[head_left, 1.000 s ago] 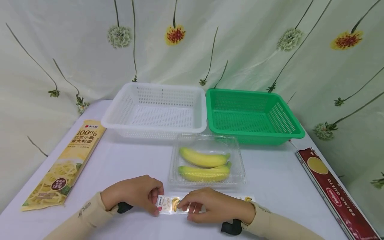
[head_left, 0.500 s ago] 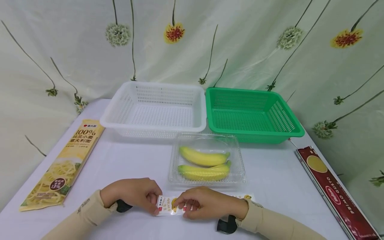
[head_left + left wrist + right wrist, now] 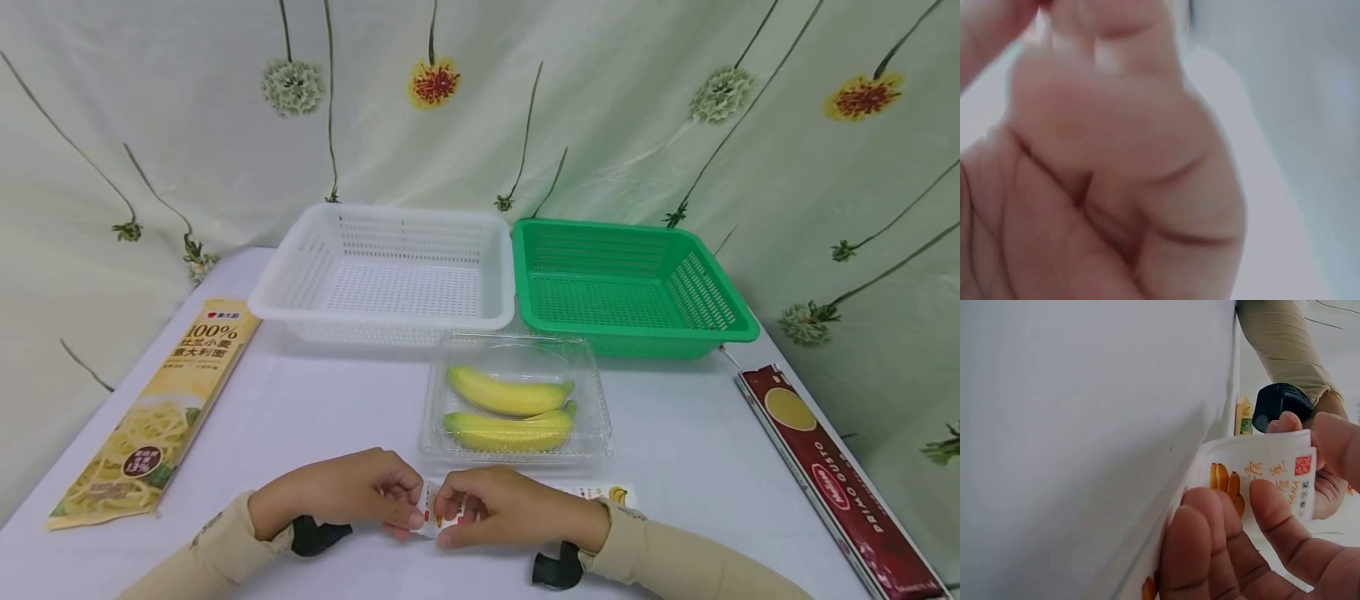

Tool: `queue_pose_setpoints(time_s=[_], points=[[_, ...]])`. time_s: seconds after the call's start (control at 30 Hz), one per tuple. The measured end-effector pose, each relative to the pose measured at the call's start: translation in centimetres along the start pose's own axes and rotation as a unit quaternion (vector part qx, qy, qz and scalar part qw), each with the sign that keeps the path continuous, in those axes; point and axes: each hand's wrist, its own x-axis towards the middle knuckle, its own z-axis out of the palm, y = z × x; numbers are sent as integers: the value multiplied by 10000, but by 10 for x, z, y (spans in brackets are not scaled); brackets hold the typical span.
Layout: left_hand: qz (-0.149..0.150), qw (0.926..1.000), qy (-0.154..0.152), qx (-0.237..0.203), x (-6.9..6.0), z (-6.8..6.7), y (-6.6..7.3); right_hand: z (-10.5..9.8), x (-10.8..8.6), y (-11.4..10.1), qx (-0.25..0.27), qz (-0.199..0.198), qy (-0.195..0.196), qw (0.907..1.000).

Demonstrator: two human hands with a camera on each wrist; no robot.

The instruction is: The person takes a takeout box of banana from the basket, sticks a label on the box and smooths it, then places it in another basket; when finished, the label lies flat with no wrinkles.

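Note:
A white strip of banana labels (image 3: 617,495) lies along the near part of the table, passing under my right hand. My left hand (image 3: 348,492) pinches its left end between thumb and fingers. In the right wrist view that end of the strip (image 3: 1280,467) bends up off the table, showing printed bananas and a red square. My right hand (image 3: 510,504) curls its fingers and thumb over the strip close to the left hand. The left wrist view shows blurred, curled fingers (image 3: 1122,131). Behind the hands stands a clear plastic box (image 3: 592,367) with two bananas (image 3: 510,392) inside.
A white basket (image 3: 382,329) and a green basket (image 3: 645,343) stand side by side at the back. A yellow noodle packet (image 3: 161,408) lies at the left edge, a red pasta packet (image 3: 832,475) at the right edge. A flowered cloth hangs behind.
My left hand has moved right, towards the right hand, with the strip's left end. That end is now bent up and less of it shows. The right hand has shifted slightly left.

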Motion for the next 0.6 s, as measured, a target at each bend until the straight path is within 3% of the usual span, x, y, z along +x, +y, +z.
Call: queue_pose_setpoints(time_s=[0.27, 0.47, 0.6], points=[[112, 9999, 115, -10, 3, 9, 7, 9, 6, 11, -563, 12, 262, 9981], [108, 9997, 158, 122, 3, 10, 7, 11, 7, 13, -538, -12, 383, 9978], [146, 9995, 166, 211, 2, 9, 5, 5, 4, 2, -217, 1, 284, 9994]])
